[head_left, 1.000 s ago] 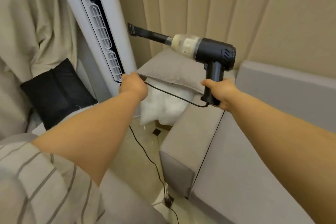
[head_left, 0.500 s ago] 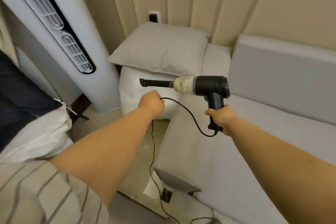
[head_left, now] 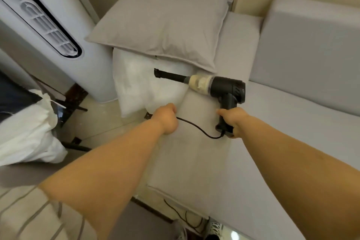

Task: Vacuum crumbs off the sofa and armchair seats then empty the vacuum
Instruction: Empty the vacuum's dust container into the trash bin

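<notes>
A black handheld vacuum [head_left: 228, 88] with a clear dust cup and a narrow black nozzle is held above the grey sofa seat [head_left: 272, 142]. The nozzle points left, toward a white pillow [head_left: 140, 87]. My right hand [head_left: 232, 120] is shut on the vacuum's pistol grip. Its black cord [head_left: 196, 127] loops from the grip's base to my left hand [head_left: 167, 118], which is closed around the cord to the left of the vacuum.
A grey cushion [head_left: 163, 23] lies on the sofa's far end over the white pillow. A tall white tower fan [head_left: 48, 25] stands at the left. White bedding [head_left: 25, 134] is at the left edge. Cords and a shoe [head_left: 214, 228] lie on the floor by the sofa's front.
The vacuum has come down from in front of the fan to just above the sofa seat. Both hands came down with it, and my view tilted downward.
</notes>
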